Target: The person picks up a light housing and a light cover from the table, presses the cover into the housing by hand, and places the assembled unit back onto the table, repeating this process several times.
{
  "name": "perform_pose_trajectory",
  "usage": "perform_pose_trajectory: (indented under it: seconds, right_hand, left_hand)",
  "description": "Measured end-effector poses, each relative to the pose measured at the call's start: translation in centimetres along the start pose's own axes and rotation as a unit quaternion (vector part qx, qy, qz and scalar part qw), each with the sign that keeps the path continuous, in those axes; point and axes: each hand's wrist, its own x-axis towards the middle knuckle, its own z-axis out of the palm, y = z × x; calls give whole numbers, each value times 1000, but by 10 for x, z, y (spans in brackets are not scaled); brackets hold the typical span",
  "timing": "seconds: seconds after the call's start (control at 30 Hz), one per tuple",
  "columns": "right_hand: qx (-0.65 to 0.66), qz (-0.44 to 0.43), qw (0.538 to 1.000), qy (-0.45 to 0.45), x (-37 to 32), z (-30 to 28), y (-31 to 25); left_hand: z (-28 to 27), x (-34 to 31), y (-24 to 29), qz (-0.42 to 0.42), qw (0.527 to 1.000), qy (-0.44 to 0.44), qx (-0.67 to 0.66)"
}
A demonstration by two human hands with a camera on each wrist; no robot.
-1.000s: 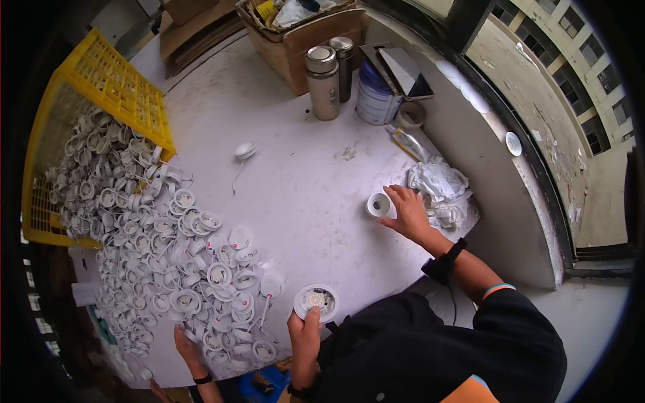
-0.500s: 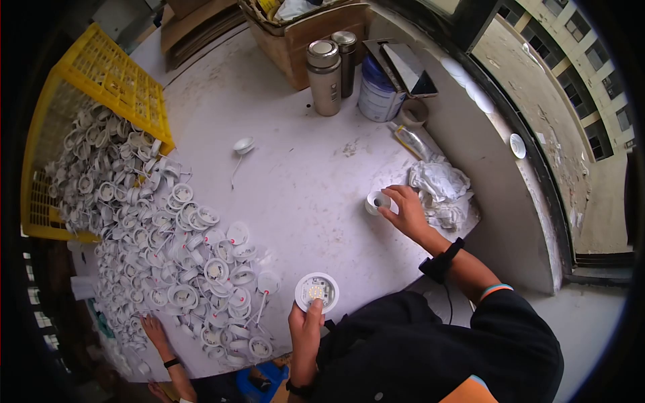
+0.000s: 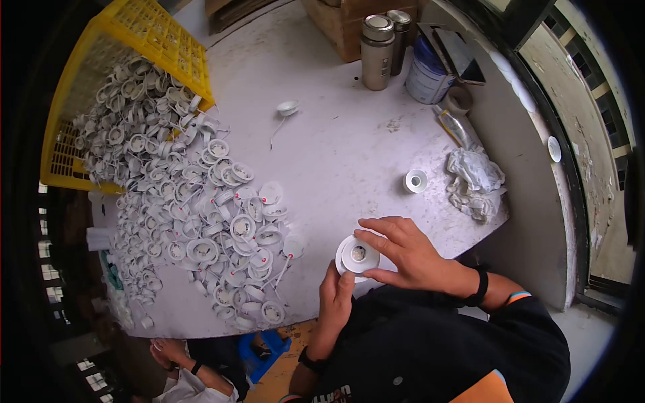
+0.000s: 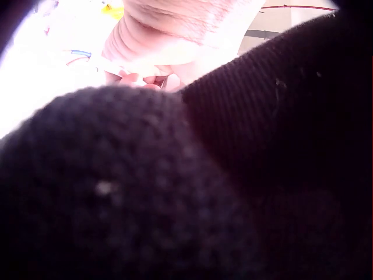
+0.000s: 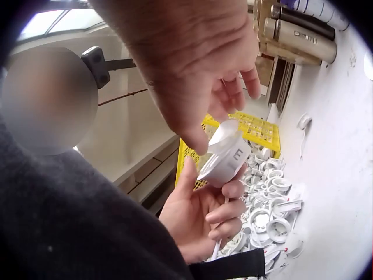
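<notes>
My left hand (image 3: 336, 302) grips a round white LED downlight (image 3: 341, 254) by its side. In the right wrist view its white body (image 5: 227, 166) has dark lettering, and a white cable hangs down between the fingers. With thumb and index finger spread round its rim, my right hand (image 3: 420, 258) holds a white reflector cup (image 3: 359, 254) over the downlight's face. A second white cup (image 3: 416, 181) stands on the table (image 3: 336, 148). The left wrist view shows mostly dark sleeve (image 4: 116, 186) and part of the overexposed left hand (image 4: 175, 29).
Many white downlights (image 3: 201, 250) lie heaped at left, spilling from a tipped yellow crate (image 3: 168, 40). One lone downlight (image 3: 287, 106) lies mid-table. Flasks (image 3: 377, 54), a bucket (image 3: 426, 70), a tube (image 3: 455, 127) and crumpled white cloth (image 3: 476, 178) line the right. Another person's hands (image 3: 173, 352) show lower left.
My right hand has moved from the cup spot at right to the downlight, bringing a cup; another cup stays there. The view has shifted. The other person's hand has left the heap.
</notes>
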Motion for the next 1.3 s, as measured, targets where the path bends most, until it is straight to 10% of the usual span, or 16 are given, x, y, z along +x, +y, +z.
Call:
perform_pose_trajectory:
  seconds: [0.27,0.5,0.93,1.2,1.3]
  right_hand:
    - [173,45,984,15,-5,11,-5]
    - [431,260,864,7,-6,29,-6]
    - [224,216,948,73,-6,33,-16]
    - [441,340,831,-22,2,31,-10]
    - [396,345,851,-7,3,31,-11]
  left_hand:
    - [-1,-6,9,-41,999,-4,-34]
    - [4,-6,18,-44,998,6,-36]
    - [7,-1,21,11,997,38,59]
    - [0,5,21,-14,997,21,68]
    - [-5,10,20,-46,998,13,31]
